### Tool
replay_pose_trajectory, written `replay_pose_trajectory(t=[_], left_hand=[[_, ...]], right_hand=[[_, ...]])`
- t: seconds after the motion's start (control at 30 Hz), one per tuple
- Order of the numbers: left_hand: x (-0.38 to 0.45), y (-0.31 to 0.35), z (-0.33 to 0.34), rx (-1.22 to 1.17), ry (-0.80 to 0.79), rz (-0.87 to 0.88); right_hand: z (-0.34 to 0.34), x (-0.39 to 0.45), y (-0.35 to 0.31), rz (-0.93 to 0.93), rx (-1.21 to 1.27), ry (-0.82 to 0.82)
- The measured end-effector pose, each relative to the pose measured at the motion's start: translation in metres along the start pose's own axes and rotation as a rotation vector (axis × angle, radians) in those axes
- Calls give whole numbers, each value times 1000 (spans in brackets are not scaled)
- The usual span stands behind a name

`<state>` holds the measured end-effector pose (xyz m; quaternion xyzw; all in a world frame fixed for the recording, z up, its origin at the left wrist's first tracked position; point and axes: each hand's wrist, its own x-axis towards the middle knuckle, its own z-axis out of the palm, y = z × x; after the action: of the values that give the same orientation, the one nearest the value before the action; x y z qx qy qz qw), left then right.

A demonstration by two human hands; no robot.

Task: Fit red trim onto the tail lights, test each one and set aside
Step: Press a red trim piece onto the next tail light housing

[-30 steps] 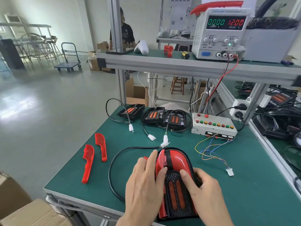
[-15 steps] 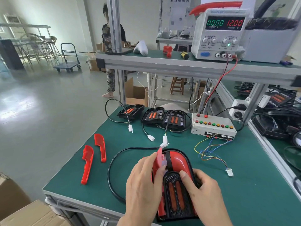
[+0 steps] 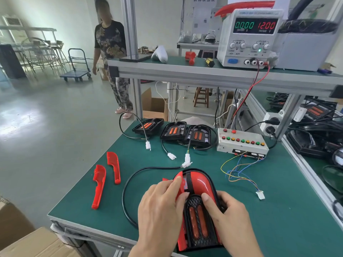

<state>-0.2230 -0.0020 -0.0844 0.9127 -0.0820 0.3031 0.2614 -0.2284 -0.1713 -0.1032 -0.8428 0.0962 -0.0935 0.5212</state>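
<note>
**Both hands on the tail light**

The tail light (image 3: pixel 197 210) lies on the green tabletop (image 3: pixel 278 219) between the hands: black mesh face, two orange lenses, glossy red trim (image 3: pixel 199 182) arching over its far end. The left hand (image 3: pixel 160 214) presses fingers flat on the trim's left edge; the right hand (image 3: pixel 229 217) curls around the right side, thumb on the mesh. Left of the hands lie two loose red trims (image 3: pixel 105 178); beyond, three black lights (image 3: pixel 174 131).

Black plastic tail lights with orange lenses: four, one (image 3: pixel 199 216) under hands, three (image 3: pixel 148 125) (image 3: pixel 174 131) (image 3: pixel 198 136) at bench rear. Loose red plastic trim strips: two (image 3: pixel 99 185) (image 3: pixel 114 166). White button box (image 3: pixel 243 142): one. White bench power supply (image 3: pixel 249 38): one.
</note>
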Motion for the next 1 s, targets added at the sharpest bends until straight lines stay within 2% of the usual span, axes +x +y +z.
replay_pose_trajectory(t=[0.17, 0.37, 0.5, 0.57, 0.67, 0.73, 1.0], left_hand=[[1, -1, 8, 23, -4, 39], [-1, -13, 20, -131, -3, -35], [5, -15, 21, -198, -71, -67], [8, -16, 20, -387, -147, -174], [10, -18, 18, -819, -305, -337], [9, -17, 17, -923, -318, -360], [8, -12, 19, -810, -260, -383]], right_hand=[[1, 1, -1, 17, 29, -14], [-3, 1, 0, 55, 74, -54], [-4, 1, -3, 43, 92, -71], [-5, 1, -4, 29, 124, -90], [-6, 0, -8, 19, 201, -126], [-6, -1, -10, 4, 232, -134], [-12, 2, -13, -2, 263, -167]])
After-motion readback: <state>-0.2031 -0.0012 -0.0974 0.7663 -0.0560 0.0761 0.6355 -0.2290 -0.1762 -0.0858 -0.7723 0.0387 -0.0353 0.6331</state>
